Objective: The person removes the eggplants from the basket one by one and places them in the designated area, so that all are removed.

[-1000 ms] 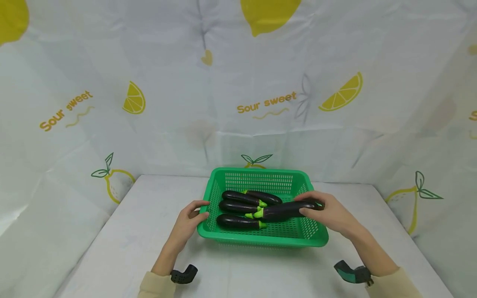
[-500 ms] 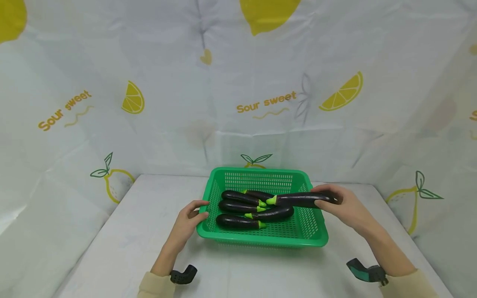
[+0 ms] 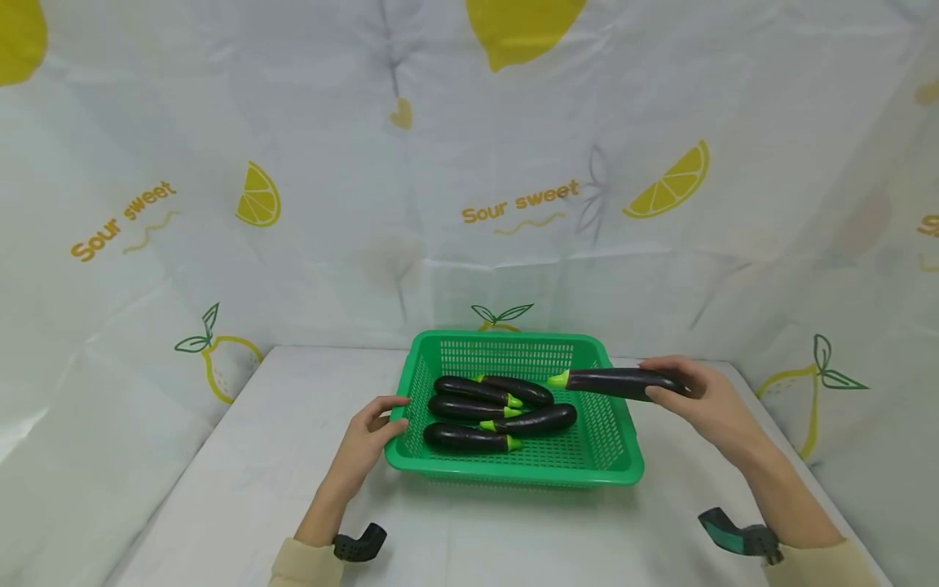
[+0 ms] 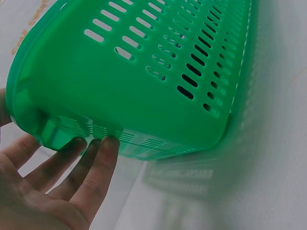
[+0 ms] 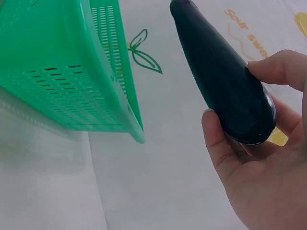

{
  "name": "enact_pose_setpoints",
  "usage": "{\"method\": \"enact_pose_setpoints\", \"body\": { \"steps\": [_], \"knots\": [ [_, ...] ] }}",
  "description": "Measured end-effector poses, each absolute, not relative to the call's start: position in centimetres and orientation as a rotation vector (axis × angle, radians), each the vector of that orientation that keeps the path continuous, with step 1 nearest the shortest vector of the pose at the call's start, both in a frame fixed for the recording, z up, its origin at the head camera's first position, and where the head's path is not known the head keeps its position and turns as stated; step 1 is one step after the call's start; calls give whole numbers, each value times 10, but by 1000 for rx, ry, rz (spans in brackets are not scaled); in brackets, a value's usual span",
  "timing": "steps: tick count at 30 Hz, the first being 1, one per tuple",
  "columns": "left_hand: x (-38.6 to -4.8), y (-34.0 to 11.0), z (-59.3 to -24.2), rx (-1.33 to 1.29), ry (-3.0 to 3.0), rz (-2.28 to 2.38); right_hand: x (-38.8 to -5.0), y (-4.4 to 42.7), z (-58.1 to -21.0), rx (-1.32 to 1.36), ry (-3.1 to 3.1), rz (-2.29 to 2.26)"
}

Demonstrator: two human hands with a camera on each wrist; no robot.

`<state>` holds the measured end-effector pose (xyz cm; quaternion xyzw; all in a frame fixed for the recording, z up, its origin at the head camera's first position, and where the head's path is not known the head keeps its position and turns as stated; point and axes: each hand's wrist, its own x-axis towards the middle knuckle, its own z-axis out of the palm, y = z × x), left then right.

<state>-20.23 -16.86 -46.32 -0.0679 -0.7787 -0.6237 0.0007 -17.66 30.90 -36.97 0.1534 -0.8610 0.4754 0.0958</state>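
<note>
Way in above basket (image 3: 513,474); walls (image 3: 607,436) block sides.

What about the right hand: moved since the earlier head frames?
Yes: rightward and slightly up in the head view. Judged against the green basket, the right hand, gripping an eggplant, is now beyond its right edge.

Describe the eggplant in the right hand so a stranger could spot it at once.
Find the green basket on the white table. By its right side, the right hand grips a dark eggplant at the stemless end. It alone is held; five others lie inside the basket.
</note>
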Motion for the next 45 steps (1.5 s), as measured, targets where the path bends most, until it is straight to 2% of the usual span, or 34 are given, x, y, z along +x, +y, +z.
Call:
{"method": "enact_pose_setpoints", "body": {
  "steps": [22, 45],
  "knots": [
    [-201, -169, -463, -184, -2440, -1995, -177, 349, -380, 324, -2505, 1349],
    [-203, -169, -464, -198, -2429, -2017, -188, 385, -403, 49, -2467, 1440]
  ]
}}
